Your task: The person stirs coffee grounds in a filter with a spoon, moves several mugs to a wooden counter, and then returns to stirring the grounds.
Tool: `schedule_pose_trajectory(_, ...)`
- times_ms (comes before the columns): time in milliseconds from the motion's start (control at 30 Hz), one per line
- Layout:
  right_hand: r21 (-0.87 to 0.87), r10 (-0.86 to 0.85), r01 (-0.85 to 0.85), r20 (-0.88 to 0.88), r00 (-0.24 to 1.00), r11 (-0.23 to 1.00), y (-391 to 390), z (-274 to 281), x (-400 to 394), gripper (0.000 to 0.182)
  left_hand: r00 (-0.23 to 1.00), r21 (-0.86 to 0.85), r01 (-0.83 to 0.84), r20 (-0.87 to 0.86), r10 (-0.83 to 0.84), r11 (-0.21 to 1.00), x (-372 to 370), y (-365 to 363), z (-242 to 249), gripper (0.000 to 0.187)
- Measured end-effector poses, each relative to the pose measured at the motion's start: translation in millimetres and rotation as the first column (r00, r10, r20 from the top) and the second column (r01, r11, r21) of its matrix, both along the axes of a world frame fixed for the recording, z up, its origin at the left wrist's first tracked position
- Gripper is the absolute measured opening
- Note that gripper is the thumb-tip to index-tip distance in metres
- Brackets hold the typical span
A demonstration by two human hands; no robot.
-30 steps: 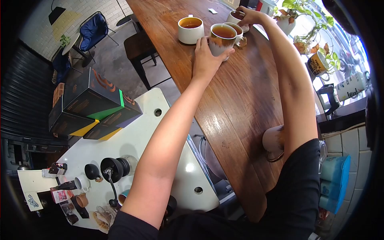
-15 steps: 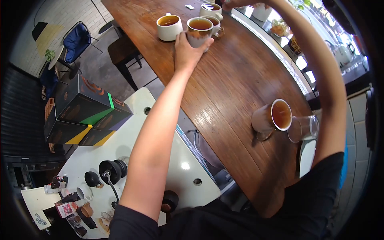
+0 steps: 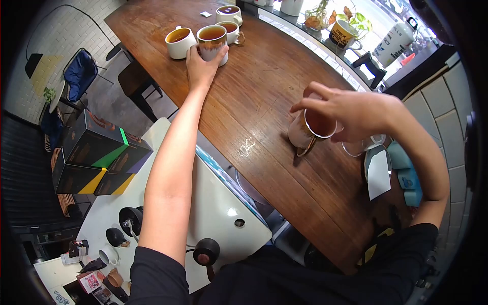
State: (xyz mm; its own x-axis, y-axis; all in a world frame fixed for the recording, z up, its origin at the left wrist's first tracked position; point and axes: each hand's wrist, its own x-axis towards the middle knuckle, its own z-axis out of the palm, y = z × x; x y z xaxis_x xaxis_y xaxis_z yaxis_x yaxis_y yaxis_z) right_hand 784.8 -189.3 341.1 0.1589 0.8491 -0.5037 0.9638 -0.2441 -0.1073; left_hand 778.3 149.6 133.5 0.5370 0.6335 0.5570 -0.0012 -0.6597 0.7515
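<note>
My left hand (image 3: 203,68) is wrapped round a pale mug (image 3: 212,50) with a brown-glazed rim, full of amber liquid, standing upright on the wooden table. Close around it are a white mug (image 3: 180,48) at its left and two more filled cups, one white cup (image 3: 233,36) just behind it and another cup (image 3: 230,16) farther back. My right hand (image 3: 351,112) reaches over a second pale, brown-rimmed mug (image 3: 300,133), fingers curled over its far rim and thumb at the near side. That mug also holds amber liquid; the hand partly hides it.
Right of the second mug lie a clear plastic cup (image 3: 354,147) and a plate with white paper (image 3: 378,175). A window ledge holds a yellow-and-black mug (image 3: 343,34) and a white bottle (image 3: 394,43). Black boxes (image 3: 96,145) and coffee gear occupy the white counter (image 3: 223,203) at left.
My right hand has come back from the far cups to the nearer mug and closed over its rim. My left hand stays on its mug. The view has swung to the right.
</note>
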Motion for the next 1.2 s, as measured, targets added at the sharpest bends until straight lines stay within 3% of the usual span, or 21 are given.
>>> schedule_pose_trajectory(200,0.083,0.050,-0.049,-0.017,0.999,0.995,-17,-20,3,0.079,1.000,0.007,-0.014,0.020,0.014,1.000,0,-1,0,0.075)
schedule_pose_trajectory(400,0.189,0.059,-0.045,-0.069,0.996,0.981,-16,-20,9,0.070,0.999,-0.019,0.008,0.037,-0.008,1.000,-3,-4,4,0.078)
schedule_pose_trajectory(633,0.149,0.052,-0.035,-0.111,0.992,0.988,2,-10,18,0.067,0.999,-0.034,0.011,0.049,-0.010,0.999,-1,-4,6,0.081)
schedule_pose_trajectory(767,0.236,0.102,-0.083,-0.071,0.992,0.968,25,2,25,0.065,0.998,-0.049,0.010,0.054,-0.007,0.999,-2,-6,6,0.081)
schedule_pose_trajectory(833,0.178,0.040,-0.019,-0.115,0.993,0.984,42,25,26,0.063,0.999,-0.065,0.015,0.037,-0.012,0.998,-2,-5,8,0.081)
schedule_pose_trajectory(900,0.319,0.144,-0.111,-0.081,0.986,0.941,54,35,39,0.060,1.000,-0.038,0.007,0.015,-0.007,0.999,-4,-6,8,0.083)
schedule_pose_trajectory(967,0.420,0.251,-0.276,0.114,0.961,0.865,67,46,57,0.059,0.999,0.001,-0.001,0.054,0.001,1.000,-2,-7,6,0.079)
schedule_pose_trajectory(1000,0.404,0.252,-0.260,0.074,0.965,0.877,79,60,60,0.062,0.999,-0.016,0.006,0.050,-0.005,1.000,-2,-7,5,0.081)
schedule_pose_trajectory(1033,0.411,0.150,-0.109,-0.070,0.986,0.905,88,68,70,0.067,0.999,-0.012,-0.002,0.051,0.003,1.000,-2,-7,4,0.081)
schedule_pose_trajectory(1100,0.432,0.102,-0.102,0.024,0.995,0.896,113,82,86,0.078,0.998,0.004,-0.027,0.050,0.027,1.000,-1,-6,2,0.081)
schedule_pose_trajectory(1167,0.436,0.164,-0.190,0.097,0.982,0.880,144,87,114,0.070,0.999,0.001,-0.017,0.041,0.017,1.000,-1,-7,6,0.084)
schedule_pose_trajectory(1200,0.412,0.247,-0.278,0.129,0.960,0.868,159,96,134,0.076,1.000,-0.023,0.004,0.027,-0.003,1.000,-4,-8,10,0.085)
